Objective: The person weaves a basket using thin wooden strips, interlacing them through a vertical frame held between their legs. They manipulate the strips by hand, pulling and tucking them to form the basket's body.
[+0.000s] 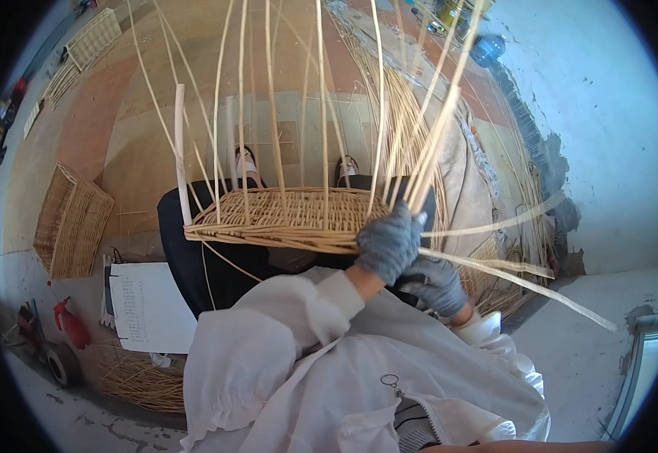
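Note:
A partly woven wicker basket rests across my lap, with a flat base, a low woven edge and several tall thin rods standing up from it. At its right corner my left hand, in a grey knit glove, is closed around the woven edge beside the corner rods. Just below and to the right, my right hand, gloved alike, has its fingers curled in under the corner; what they hold is hidden. Loose pale rods stick out to the right from that corner. A thicker peeled stick stands at the left corner.
A finished-looking wicker basket lies on the floor at left, near a white printed sheet and a red fire extinguisher. Long bundled rods lie to the right, by the wall. A blue water bottle is beyond.

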A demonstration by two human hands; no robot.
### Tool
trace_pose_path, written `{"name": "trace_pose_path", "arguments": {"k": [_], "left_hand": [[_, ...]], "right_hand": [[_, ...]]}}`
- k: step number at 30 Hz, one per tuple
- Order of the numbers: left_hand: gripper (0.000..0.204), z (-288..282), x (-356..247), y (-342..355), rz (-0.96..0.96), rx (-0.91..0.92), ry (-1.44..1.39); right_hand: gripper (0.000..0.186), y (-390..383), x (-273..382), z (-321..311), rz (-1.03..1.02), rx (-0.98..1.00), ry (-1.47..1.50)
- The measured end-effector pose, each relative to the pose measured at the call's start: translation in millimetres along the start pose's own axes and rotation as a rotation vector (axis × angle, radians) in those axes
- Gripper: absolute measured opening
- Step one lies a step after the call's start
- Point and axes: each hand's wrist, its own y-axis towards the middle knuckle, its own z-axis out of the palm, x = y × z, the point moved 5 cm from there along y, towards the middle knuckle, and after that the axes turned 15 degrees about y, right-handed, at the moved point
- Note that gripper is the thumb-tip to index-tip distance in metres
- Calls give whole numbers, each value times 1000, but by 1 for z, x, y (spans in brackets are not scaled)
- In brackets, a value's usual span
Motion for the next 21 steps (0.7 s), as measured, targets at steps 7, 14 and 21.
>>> {"name": "trace_pose_path", "arguments": {"k": [7, 14, 21], "left_hand": [[31, -116, 38, -35, 560, -377, -273], [40, -70, 182, -78, -168, -323, -1162], [34, -76, 198, -65, -223, -186, -1259]], "right_hand": [[48, 39, -22, -11, -146, -425, -106], [30, 73, 7, 91, -63, 37, -564], [25, 94, 8, 91, -87, -3, -573]]}}
